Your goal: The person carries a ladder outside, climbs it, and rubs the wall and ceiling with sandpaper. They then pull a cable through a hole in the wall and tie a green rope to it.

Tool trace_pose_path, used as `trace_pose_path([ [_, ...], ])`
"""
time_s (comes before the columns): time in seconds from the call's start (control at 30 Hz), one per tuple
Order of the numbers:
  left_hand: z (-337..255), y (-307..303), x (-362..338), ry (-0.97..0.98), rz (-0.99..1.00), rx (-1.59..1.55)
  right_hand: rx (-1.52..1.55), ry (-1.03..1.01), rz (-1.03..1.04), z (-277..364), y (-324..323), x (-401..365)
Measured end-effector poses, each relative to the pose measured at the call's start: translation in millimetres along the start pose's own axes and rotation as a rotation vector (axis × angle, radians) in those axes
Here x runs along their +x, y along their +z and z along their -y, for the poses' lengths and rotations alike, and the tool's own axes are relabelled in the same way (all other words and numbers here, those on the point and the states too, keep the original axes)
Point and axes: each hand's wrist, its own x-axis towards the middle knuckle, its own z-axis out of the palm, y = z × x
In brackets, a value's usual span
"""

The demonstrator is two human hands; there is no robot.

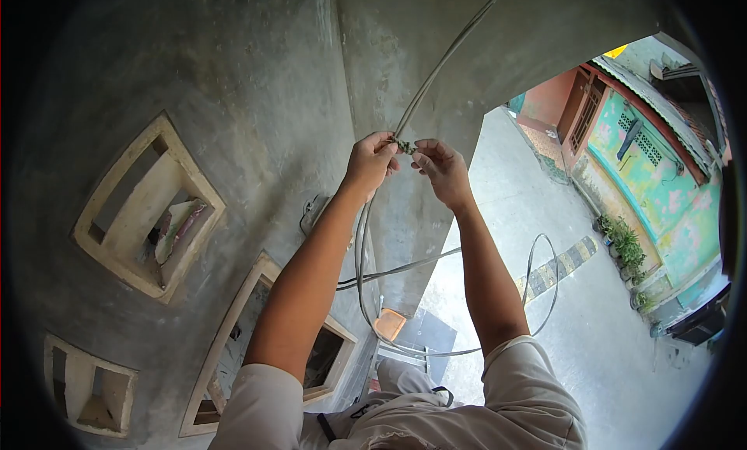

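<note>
Both arms reach up in front of me to a grey cable [437,70] that comes down from the top of the view. My left hand [369,167] is closed in a pinch around the cable, its thumb and forefinger close together. Between the hands sits a small dark, knotted or twisted piece [404,146] against the cable; its exact kind is too small to make out. My right hand [443,173] pinches at the right end of this piece with thumb and forefinger. Below the hands the cable hangs in a wide loop [359,263], partly behind my forearms.
A bare grey plastered wall [264,139] with framed openings [148,209] stands on the left. A small box [314,213] is fixed to it. Far below on the right lie a pale street [498,178], a striped bump [562,268], potted plants [625,244] and a green house wall [661,170].
</note>
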Motion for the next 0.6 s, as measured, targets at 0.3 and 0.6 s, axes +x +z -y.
trace_pose_path([
  [0.3, -7.5, -1.9, -4.3, 0.002, -0.045, -0.099, 0.005, -0.027, -0.023, -4.1, 8.9, -4.1],
  [0.6, -8.2, -1.4, -2.4, -0.01, -0.019, -0.106, -0.265, -0.304, -0.063, 0.0, 5.7, -7.9],
])
